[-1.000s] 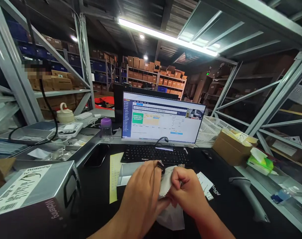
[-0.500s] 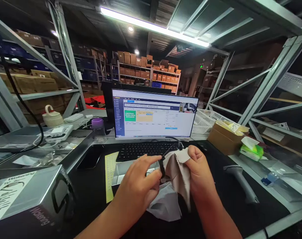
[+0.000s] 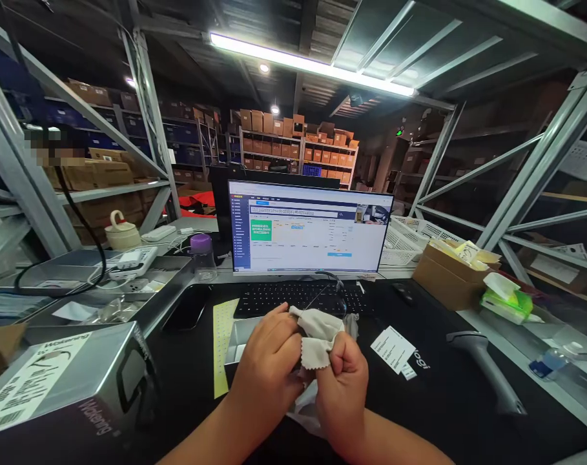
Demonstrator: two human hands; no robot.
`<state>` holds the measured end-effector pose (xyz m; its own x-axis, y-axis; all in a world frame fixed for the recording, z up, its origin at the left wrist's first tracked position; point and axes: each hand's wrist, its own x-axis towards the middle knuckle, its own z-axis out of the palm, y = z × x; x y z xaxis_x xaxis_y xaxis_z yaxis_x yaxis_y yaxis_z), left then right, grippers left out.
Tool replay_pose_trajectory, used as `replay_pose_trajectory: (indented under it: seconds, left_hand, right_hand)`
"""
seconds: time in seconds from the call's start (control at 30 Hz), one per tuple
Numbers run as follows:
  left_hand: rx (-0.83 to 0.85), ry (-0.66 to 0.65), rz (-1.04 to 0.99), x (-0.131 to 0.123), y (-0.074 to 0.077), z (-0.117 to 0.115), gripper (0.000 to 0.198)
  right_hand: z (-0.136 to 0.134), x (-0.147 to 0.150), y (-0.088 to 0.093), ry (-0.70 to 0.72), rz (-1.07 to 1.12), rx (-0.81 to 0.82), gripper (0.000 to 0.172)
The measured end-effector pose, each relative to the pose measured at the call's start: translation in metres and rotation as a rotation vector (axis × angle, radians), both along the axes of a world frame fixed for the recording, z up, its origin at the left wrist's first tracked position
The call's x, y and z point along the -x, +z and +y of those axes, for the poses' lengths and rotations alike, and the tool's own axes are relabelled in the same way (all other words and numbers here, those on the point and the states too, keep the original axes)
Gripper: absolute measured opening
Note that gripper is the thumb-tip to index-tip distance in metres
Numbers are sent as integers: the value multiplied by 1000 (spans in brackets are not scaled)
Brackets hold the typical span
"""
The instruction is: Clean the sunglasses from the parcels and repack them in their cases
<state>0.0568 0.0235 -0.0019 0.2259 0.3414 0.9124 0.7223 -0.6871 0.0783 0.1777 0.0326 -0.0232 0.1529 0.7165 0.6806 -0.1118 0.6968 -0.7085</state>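
Note:
In front of the keyboard, both my hands work close together at a pale grey cleaning cloth (image 3: pixel 317 326) with zigzag edges. My left hand (image 3: pixel 268 358) is closed on the cloth's left side, its fingertips partly hidden. My right hand (image 3: pixel 344 381) is a fist gripping the cloth's right part. Out of the cloth towards the keyboard (image 3: pixel 264 298) sticks a thin dark curved arm, seemingly of a pair of glasses (image 3: pixel 332 279); the rest is covered. Beneath my hands lies a whitish bag or wrap (image 3: pixel 307 410). An open box (image 3: pixel 239 332) stands behind my left hand.
A monitor (image 3: pixel 310 229) stands behind the keyboard. To the right lie white cards (image 3: pixel 392 349), a barcode scanner (image 3: pixel 489 371), a mouse (image 3: pixel 402 292) and a cardboard box (image 3: pixel 448 278). A printed silver-black box (image 3: pixel 104 381), a phone (image 3: pixel 186 307) and a yellow sheet (image 3: pixel 221 349) are left.
My right hand has moved left and down, closer to my left hand, bringing the cloth along. My left fingers have curled onto the cloth. White cards on the mat are now uncovered.

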Motion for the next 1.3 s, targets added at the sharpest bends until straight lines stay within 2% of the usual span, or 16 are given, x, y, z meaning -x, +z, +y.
replay_pose_trajectory:
  seconds: [0.1,0.23,0.33,0.4,0.47,0.53,0.63,0.73,0.8,0.87,0.97,1.07,1.17,1.23,1.3]
  left_hand:
    - [21,14,15,3,2,1,17]
    - [59,94,41,6,2,1,13]
    - [51,118,67,5,2,-1,11]
    - [41,103,95,1,0,-3,8]
    - [18,94,114,-4,-1,-4,7]
    - [-5,108,122,-8,-2,-5,7]
    - [-38,156,104,-7,-3,-6,17]
    - [-53,189,87,-1,-4,-6,21]
    - [-52,187,77,4,-4,-4,18]
    - [-66,171,63,7,-4,-2,17]
    - [-91,142,76,7,-5,-2,13]
    - [-97,136,120,1,-9,-3,11]
    - [-78,142,145,-4,-13,-3,12]
    - [-55,142,137,-5,-16,-1,16]
    - [-40,144,110,-3,-16,0,19]
  right_hand:
    - [1,2,2,57,22,56,35]
    - [10,3,8,138,91,182,37]
    - [21,-9,26,291,262,360,41]
    - [28,-21,41,392,412,476,49]
    - [33,-31,53,446,514,561,59]
    - [33,-33,55,455,555,585,63]
    - [23,-16,37,335,464,459,54]
    - [9,8,7,66,170,147,39]
    - [3,18,-6,-92,37,-44,34]
    - [1,20,-7,-95,15,-96,35]
    - [6,7,10,204,99,118,46]
    - [16,-13,39,438,340,426,56]
    - [27,-23,55,474,518,571,65]
    - [30,-18,51,443,549,574,63]
    - [27,-7,35,381,506,510,53]
